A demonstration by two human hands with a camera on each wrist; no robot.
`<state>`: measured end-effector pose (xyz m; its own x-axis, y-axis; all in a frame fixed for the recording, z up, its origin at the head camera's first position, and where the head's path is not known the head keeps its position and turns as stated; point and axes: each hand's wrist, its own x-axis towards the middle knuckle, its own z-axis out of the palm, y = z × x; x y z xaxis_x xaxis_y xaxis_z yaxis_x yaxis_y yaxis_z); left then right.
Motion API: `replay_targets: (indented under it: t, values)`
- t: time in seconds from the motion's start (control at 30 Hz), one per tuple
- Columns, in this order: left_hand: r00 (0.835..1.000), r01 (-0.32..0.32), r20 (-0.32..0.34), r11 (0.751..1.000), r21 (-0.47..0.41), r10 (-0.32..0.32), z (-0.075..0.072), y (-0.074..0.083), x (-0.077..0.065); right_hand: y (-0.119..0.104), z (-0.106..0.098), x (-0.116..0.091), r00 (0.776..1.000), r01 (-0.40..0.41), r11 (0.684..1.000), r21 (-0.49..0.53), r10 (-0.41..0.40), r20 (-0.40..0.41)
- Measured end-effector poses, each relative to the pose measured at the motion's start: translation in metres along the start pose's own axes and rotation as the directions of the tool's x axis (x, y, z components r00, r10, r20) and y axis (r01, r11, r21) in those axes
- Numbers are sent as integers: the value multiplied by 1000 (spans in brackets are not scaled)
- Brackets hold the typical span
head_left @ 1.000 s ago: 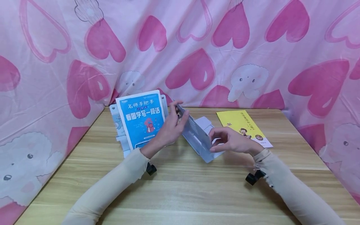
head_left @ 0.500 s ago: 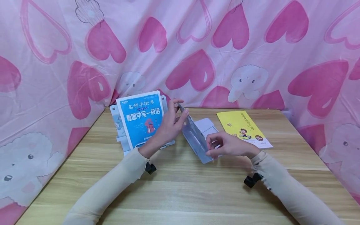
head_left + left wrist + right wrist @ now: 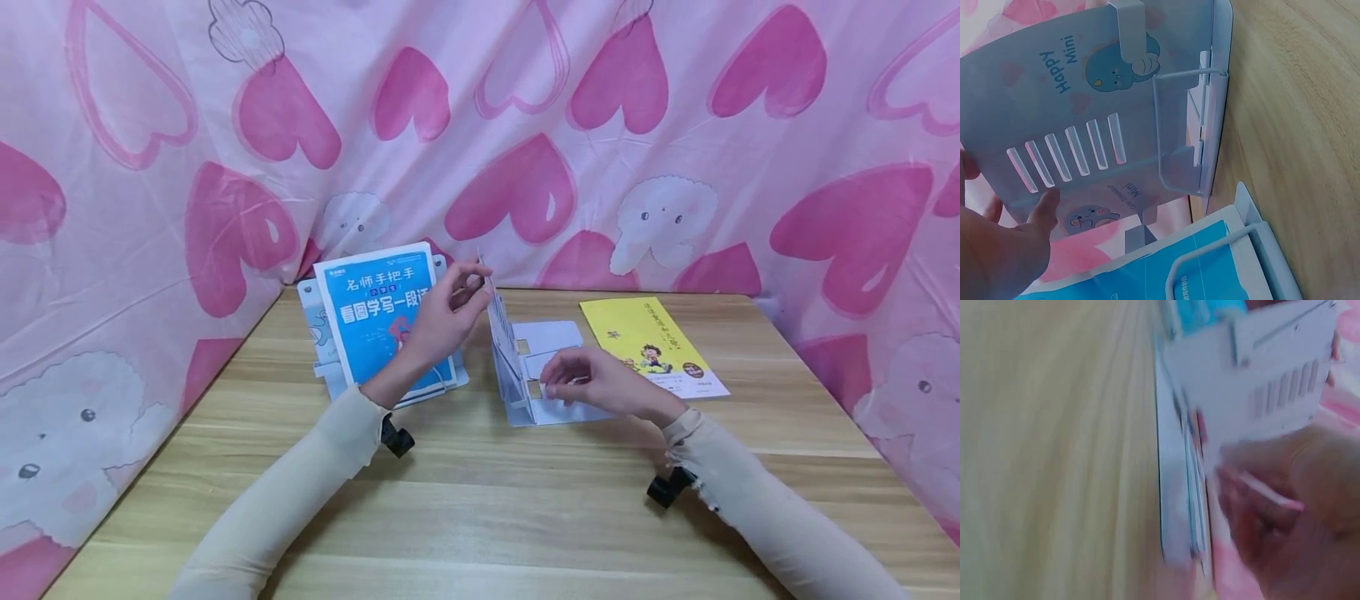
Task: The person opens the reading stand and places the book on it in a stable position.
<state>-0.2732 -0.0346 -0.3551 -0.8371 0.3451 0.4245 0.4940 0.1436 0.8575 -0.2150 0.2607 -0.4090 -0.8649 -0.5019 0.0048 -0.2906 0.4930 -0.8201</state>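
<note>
A pale book stand (image 3: 504, 346) stands mid-table, its slotted back panel raised almost upright from the flat base (image 3: 555, 336). In the left wrist view, the panel's (image 3: 997, 106) front shows "Happy Mini" lettering, cartoon animals and a wire page holder (image 3: 1160, 134). My left hand (image 3: 452, 312) pinches the panel near its upper edge, thumb (image 3: 1044, 212) on the front and fingers behind. Just over the base, at the stand's right, my right hand (image 3: 600, 383) has loosely bent fingers and nothing visible between them. The right wrist view of this hand (image 3: 1316, 500) is blurred.
To the left, a second book stand (image 3: 309, 304) holds a blue book (image 3: 367, 333) leaning back behind its wire holder. A yellow book (image 3: 626, 333) lies flat at the right, near the right hand. Pink heart-patterned cloth (image 3: 517, 83) hangs behind the wooden table (image 3: 480, 517).
The stand has turned, and its panel has swung up to nearly upright, exposing more of the base. My right hand has moved off the panel's lower edge; the left still holds it.
</note>
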Motion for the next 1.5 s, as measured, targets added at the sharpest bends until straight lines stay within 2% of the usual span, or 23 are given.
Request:
replay_targets:
  t: [0.1,0.17,0.33,0.53,0.77,0.97,1.2,1.4,1.5]
  values:
    - [999,15,33,1000,-24,-14,0,-3,2,12,-10,-1,991,-73,972,-224,45,-125]
    - [998,24,52,999,-46,-21,0,-4,2,18,-14,-3,987,-110,951,-287,71,-143]
    - [997,44,61,998,-54,-40,0,-3,2,20,-15,-1,990,-137,958,-253,124,-65]
    - [996,78,53,997,-15,-77,1,-5,3,14,-7,2,976,-220,947,-234,215,-46]
    - [993,94,83,995,-45,-90,3,-5,3,14,5,3,997,-77,957,-278,73,-24]
    - [994,69,91,996,-55,-63,9,-3,3,17,3,1,996,-54,978,-201,37,-86]
    - [987,19,158,997,-79,-7,10,-5,1,16,-7,1,985,13,986,-167,-41,-168]
    - [957,-60,286,998,29,49,21,-3,-5,14,-11,1,989,-3,984,-176,-23,-148]
    - [950,-89,306,991,98,55,29,-2,-7,13,-13,-1,992,-21,983,-180,-2,-130]
